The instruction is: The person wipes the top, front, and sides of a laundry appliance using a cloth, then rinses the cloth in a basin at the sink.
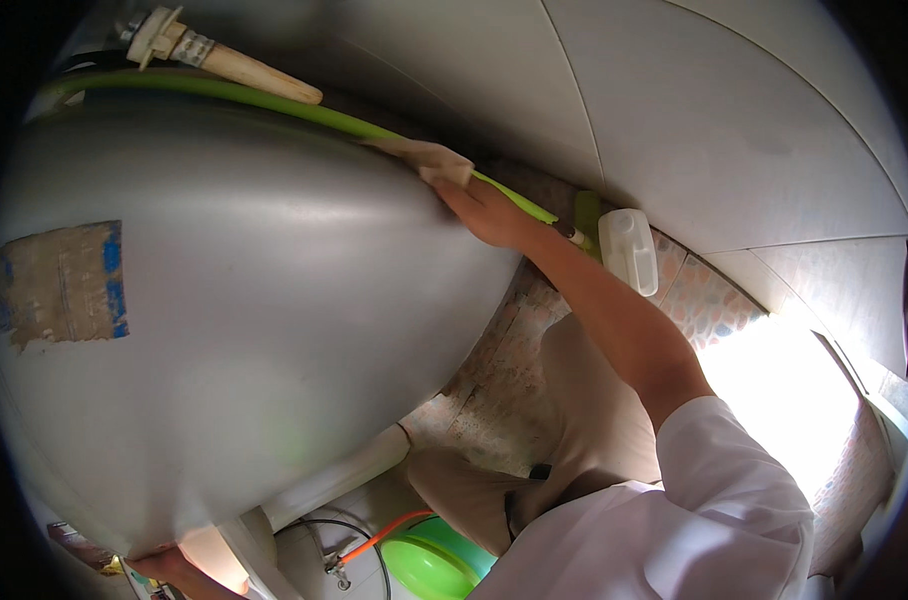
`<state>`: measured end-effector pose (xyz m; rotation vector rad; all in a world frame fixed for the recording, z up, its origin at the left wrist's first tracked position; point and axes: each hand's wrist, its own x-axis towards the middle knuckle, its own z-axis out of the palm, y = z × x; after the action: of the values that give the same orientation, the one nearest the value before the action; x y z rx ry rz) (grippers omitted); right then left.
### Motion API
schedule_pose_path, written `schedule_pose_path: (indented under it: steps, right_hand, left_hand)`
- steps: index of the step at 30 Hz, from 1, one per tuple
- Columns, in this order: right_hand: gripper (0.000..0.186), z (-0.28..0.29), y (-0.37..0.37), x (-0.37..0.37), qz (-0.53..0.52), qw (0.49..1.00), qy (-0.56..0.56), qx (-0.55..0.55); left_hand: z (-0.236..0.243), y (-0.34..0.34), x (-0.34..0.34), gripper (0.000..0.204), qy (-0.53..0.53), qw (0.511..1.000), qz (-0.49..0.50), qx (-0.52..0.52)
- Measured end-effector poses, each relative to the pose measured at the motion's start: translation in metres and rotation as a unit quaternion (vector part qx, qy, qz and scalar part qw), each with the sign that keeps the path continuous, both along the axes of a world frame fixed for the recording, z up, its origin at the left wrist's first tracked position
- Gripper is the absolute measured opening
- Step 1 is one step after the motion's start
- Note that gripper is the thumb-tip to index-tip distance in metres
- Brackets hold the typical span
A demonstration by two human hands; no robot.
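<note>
A large smooth silver-grey panel [274, 290] of an appliance fills the left half of the view, with a torn brown cardboard patch [69, 285] stuck on it. My right hand [489, 215] reaches to its far edge, fingers closed on a beige cloth [434, 160] that lies against the panel there. Down at the lower left, my left hand [169, 567] touches the panel's near edge; its fingers are mostly hidden and in shadow. Behind the panel runs a bright green hose [274, 102].
A pale pipe fitting with a wooden-looking stem [224, 62] lies at the far left by the wall [714, 120]. A white plastic jug [629, 250] stands beyond my right forearm. Near my legs are a green basin [429, 568], an orange hose [389, 533] and patterned floor tiles [494, 420].
</note>
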<state>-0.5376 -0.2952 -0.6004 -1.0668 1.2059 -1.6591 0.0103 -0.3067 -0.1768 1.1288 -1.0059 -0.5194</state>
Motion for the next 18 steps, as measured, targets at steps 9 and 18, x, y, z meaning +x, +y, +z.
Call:
schedule_pose_path:
  steps: [9,18]
  right_hand:
    - [0.056,-0.053,0.008,0.054,-0.155,0.944,-0.072,0.281]
    - [0.047,0.199,-0.025,-0.024,0.229,0.928,-0.22,-0.196]
  left_hand:
    - [-0.01,0.0,-0.035,0.05,0.047,0.997,0.041,-0.042]
    - [-0.023,0.004,-0.037,0.053,0.119,0.99,0.049,-0.059]
